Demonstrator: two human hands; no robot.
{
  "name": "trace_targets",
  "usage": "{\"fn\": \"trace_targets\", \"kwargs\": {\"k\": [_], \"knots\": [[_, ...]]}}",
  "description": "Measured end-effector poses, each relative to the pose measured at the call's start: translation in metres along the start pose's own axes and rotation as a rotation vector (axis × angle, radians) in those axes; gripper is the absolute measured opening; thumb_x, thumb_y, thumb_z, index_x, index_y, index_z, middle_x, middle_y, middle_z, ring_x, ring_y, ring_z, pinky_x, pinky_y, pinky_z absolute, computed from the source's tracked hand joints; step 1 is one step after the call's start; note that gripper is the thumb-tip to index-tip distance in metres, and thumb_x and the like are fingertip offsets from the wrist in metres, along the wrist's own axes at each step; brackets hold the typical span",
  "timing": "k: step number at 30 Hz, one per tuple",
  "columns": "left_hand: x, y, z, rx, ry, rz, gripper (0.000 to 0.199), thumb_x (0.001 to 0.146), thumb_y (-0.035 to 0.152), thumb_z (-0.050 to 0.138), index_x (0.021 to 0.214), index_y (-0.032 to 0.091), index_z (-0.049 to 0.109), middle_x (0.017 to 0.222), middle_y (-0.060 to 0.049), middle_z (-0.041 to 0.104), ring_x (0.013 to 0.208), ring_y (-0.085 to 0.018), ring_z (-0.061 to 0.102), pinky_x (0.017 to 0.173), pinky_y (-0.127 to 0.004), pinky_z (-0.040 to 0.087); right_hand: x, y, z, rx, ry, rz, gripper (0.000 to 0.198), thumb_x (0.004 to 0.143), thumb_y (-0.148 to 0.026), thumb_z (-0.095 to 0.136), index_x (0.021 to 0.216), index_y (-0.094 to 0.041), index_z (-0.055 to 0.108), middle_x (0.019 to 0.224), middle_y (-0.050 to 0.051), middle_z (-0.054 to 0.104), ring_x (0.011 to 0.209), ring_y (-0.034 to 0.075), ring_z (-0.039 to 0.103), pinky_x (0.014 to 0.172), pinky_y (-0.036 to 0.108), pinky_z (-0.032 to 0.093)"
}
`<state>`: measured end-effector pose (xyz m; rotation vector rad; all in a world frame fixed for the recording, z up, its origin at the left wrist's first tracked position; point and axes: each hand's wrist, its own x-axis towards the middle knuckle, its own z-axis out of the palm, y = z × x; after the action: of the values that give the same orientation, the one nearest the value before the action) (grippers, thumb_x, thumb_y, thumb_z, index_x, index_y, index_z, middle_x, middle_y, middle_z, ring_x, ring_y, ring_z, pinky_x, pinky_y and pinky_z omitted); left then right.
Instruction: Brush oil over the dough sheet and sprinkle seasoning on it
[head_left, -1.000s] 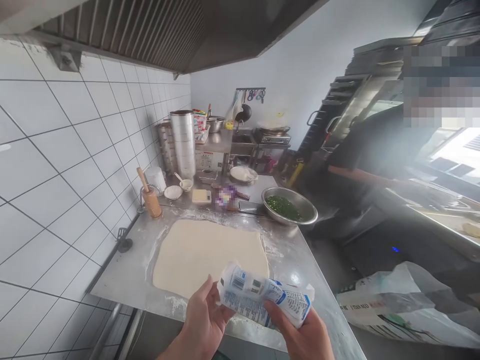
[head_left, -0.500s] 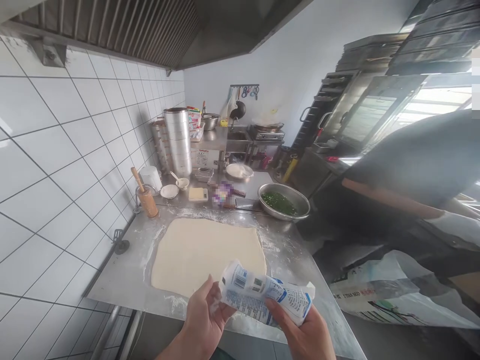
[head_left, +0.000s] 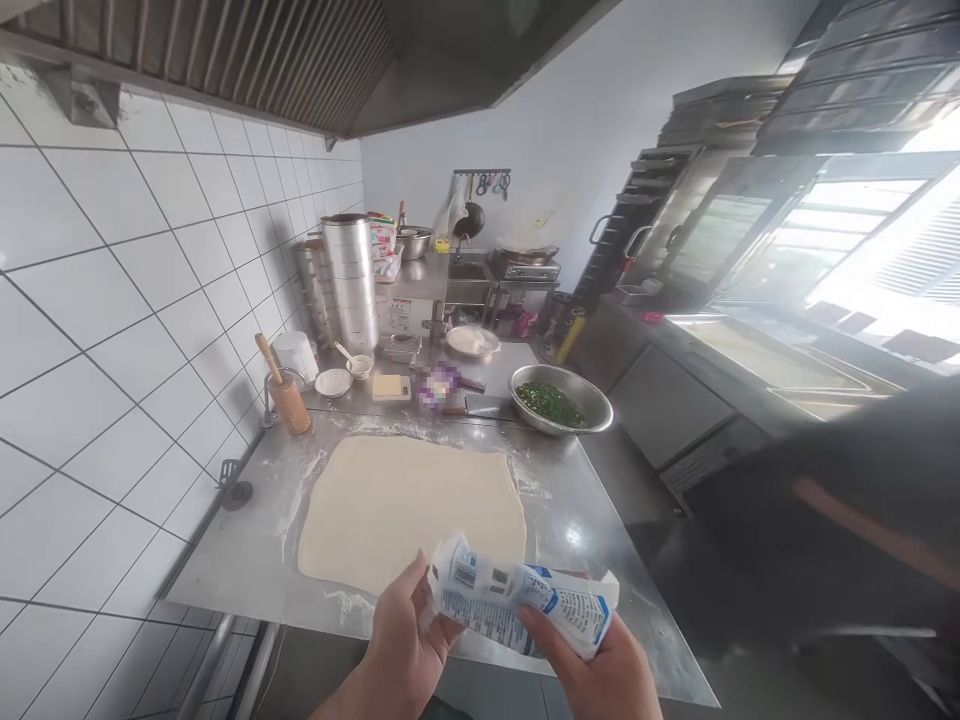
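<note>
In the head view — the only one — both hands are working at the near edge of the counter [head_left: 247, 560]. The right hand [head_left: 600, 670] is gripping a white and blue packet [head_left: 517, 605] from below, its fingers [head_left: 544, 630] curled shut around the packet's right half. The left hand [head_left: 405, 640] is meeting the packet's left end, thumb and fingers closing lightly on that end; whether the packet is already torn open there is too small to tell. The packet is lying roughly level in the air, just above the counter's front edge and just in front of the dough [head_left: 409, 505]. The dough is lying flat — a pale, roughly rectangular sheet, already rolled out, with flour dusting the steel around it. Its surface is looking bare, with nothing sprinkled or spread on it, so the rolling seems done and any topping is, as far as can be judged, yet to go on. Beyond the dough a bowl [head_left: 559, 400] of chopped greens is sitting untouched at the right, well apart from the hands. At the left, near the tiled wall, a wooden pot [head_left: 287, 398] with a stick in it is standing upright, and behind it a small dish [head_left: 333, 382] and a stack of tins [head_left: 351, 280]. A dark sleeve [head_left: 847, 540] of another person is filling the lower right.
</note>
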<state>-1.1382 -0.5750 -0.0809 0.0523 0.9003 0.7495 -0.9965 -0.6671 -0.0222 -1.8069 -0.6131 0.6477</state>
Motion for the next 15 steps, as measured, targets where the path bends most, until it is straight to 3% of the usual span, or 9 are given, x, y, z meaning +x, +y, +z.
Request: {"fn": "trace_targets", "kwargs": {"k": [8,15], "knots": [[0.001,-0.001,-0.003,0.002,0.020,0.005,0.033,0.088,0.030,0.070,0.116,0.013,0.065,0.113,-0.014,0.073,0.097,-0.028,0.073,0.076,-0.039,0.063,0.004,0.002,-0.002,0.018,0.007,0.010,0.053,0.063,-0.066,0.083,0.090,-0.021,0.075,0.083,0.008,0.077,0.077,0.033,0.072,0.061,0.035,0.061],[0.005,-0.002,-0.003,-0.027,0.081,0.009,0.019,0.087,0.026,0.070,0.101,0.016,0.061,0.094,-0.009,0.073,0.086,-0.023,0.073,0.072,-0.034,0.062,0.010,0.033,0.006,0.217,-0.015,0.113,0.057,0.061,-0.066,0.086,0.090,-0.018,0.076,0.087,0.009,0.077,0.088,0.038,0.072,0.068,0.037,0.064]]}}
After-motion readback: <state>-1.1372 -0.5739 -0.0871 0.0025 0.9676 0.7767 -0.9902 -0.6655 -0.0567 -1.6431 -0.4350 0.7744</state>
